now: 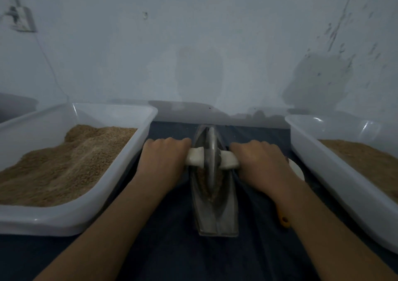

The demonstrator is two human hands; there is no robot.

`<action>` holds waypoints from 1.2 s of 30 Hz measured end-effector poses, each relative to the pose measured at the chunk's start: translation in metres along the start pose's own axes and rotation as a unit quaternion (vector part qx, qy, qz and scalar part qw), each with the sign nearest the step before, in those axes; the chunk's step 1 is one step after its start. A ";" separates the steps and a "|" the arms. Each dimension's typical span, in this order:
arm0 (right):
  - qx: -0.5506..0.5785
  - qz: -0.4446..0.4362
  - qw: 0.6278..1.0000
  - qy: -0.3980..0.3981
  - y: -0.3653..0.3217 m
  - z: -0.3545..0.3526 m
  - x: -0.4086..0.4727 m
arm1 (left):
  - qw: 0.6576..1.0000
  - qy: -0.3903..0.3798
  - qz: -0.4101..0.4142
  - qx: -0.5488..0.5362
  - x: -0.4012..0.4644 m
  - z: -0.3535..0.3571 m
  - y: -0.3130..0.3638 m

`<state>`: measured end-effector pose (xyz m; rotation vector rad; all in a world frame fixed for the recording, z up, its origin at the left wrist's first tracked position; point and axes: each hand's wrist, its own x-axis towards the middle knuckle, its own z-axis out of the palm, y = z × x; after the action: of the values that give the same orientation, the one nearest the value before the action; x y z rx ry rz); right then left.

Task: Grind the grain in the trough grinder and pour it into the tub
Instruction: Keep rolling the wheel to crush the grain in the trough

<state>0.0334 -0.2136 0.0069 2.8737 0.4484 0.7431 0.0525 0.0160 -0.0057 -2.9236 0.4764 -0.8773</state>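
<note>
A metal boat-shaped trough grinder [217,214] lies lengthwise on the dark cloth in the middle. Its metal wheel [210,153] stands upright in the trough, toward the far end. A pale axle handle [195,155] passes through the wheel. My left hand [164,158] grips the left end of the handle and my right hand [258,162] grips the right end. Brown grain [202,179] lies in the trough on both sides of the wheel. A white plastic tub [81,216] on the left holds a heap of brown grain. A second white tub [336,173] on the right holds a lower layer.
A pale blue wall stands close behind the tubs. A white round object [298,169] shows beside my right hand. An orange handle [283,218] pokes out under my right forearm. A wall socket [21,20] with a cord is at the upper left.
</note>
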 end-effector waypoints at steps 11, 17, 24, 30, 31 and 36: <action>0.022 -0.039 0.997 -0.064 0.007 -0.019 -0.007 | 0.961 -0.247 0.000 -0.124 -0.005 -0.030 -0.016; -0.017 0.024 0.999 0.026 -0.003 0.002 0.005 | 0.996 -0.059 -0.064 -0.024 -0.002 -0.006 0.009; -0.033 0.015 0.997 0.068 0.004 0.015 -0.001 | 1.000 0.012 -0.026 0.008 -0.001 -0.002 0.010; 0.087 0.001 0.982 -0.169 0.015 -0.023 -0.013 | 0.993 -0.102 -0.009 -0.061 -0.007 -0.020 -0.004; 0.072 0.014 0.984 -0.161 0.014 -0.020 -0.011 | 0.995 -0.082 -0.017 -0.057 -0.006 -0.018 -0.001; -0.037 0.083 0.995 0.029 0.002 0.016 0.003 | 0.998 0.029 -0.050 0.019 -0.001 0.003 0.011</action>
<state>0.0443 -0.2153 -0.0047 2.8510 0.1860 0.8532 0.0503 0.0053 -0.0102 -2.9155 0.3156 -0.9734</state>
